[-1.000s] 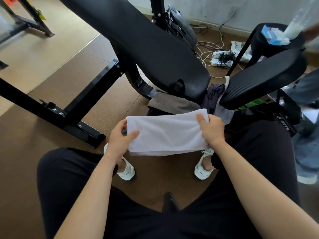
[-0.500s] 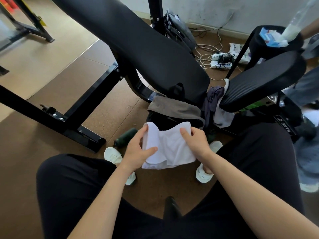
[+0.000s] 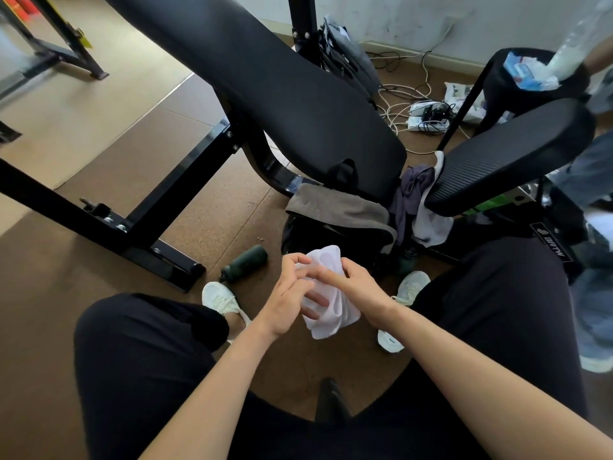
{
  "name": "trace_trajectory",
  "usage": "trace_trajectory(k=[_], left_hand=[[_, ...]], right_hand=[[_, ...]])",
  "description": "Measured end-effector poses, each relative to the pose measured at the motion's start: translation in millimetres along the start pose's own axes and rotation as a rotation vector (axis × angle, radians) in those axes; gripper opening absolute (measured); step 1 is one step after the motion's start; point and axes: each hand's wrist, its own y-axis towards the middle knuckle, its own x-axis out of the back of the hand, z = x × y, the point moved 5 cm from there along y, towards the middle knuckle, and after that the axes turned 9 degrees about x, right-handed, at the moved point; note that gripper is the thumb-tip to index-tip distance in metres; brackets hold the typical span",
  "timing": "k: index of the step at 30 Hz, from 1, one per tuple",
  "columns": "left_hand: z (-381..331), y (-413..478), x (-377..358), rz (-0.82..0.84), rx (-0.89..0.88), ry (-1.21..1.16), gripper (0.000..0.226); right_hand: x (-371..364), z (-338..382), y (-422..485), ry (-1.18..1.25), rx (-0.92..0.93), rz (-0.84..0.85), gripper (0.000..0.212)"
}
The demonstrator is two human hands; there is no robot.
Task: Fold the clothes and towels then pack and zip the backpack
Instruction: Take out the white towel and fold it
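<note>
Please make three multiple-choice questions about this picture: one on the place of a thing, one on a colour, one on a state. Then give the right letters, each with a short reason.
1. Where does the bottle lie?
A. on a shelf
B. on the floor, left of the backpack
C. in a box

2. What colour is the towel?
A. grey
B. white
C. purple

3. How is the towel held?
A. spread flat
B. hung by one corner
C. bunched between the left hand and right hand

Answers: 1 B, it lies on its side on the brown floor. 2 B, the cloth in the hands is white. 3 C, both hands grip it as a crumpled bundle.
</note>
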Motion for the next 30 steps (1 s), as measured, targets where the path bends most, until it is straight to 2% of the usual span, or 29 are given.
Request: trace_trajectory(k=[3, 5, 9, 11, 13, 14, 16, 18, 20, 22, 25, 30], left_hand=[[-4.6, -2.2, -2.2, 0.019, -0.007, -0.01, 0.035], [-5.4, -1.6, 0.6, -0.035, -0.008, -0.06, 0.032], [-1.7, 3.0, 29.2, -0.36, -0.012, -0.105, 0.019], [4.0, 5.0, 40.7, -0.471, 0.035, -0.099, 0.019], [12.1, 7.4, 46.4, -0.513, 0.115, -0.118, 0.015], [16.7, 8.6, 46.7, -0.492, 0.17, -0.179, 0.012], [24.2, 10.3, 41.5, -0.361, 0.26, -0.332, 0.037], [28.1, 12.1, 31.3, -0.17, 0.31, -0.442, 0.061], [28.1, 11.4, 20.7, -0.062, 0.328, -0.456, 0.062], [30.0, 13.0, 16.2, -0.089, 0.36, -0.381, 0.063], [33.0, 17.3, 18.6, -0.155, 0.324, -0.118, 0.091], [33.9, 19.3, 28.9, -0.356, 0.225, 0.171, 0.073]], right_hand=[[-0.9, 1.1, -0.8, -0.075, 0.035, 0.014, 0.036], [0.9, 1.1, -0.3, -0.017, 0.051, 0.003, 0.03], [8.9, 4.3, 0.6, 0.125, 0.041, -0.055, 0.026], [11.7, 7.4, 0.5, 0.289, -0.019, -0.036, 0.028], [13.1, 12.4, -0.3, 0.55, -0.097, 0.02, 0.034], [14.4, 15.9, -0.5, 0.658, -0.122, 0.044, 0.036], [17.1, 19.0, 0.8, 0.737, -0.128, 0.054, 0.037], [19.0, 14.8, 2.6, 0.65, -0.128, -0.006, 0.034], [20.5, 7.0, 3.2, 0.534, -0.136, -0.098, 0.031], [20.6, 2.2, 3.6, 0.478, -0.129, -0.15, 0.027], [21.6, 0.0, 4.3, 0.39, -0.093, -0.181, 0.026], [25.2, -2.3, 1.2, 0.298, -0.117, -0.266, 0.024]])
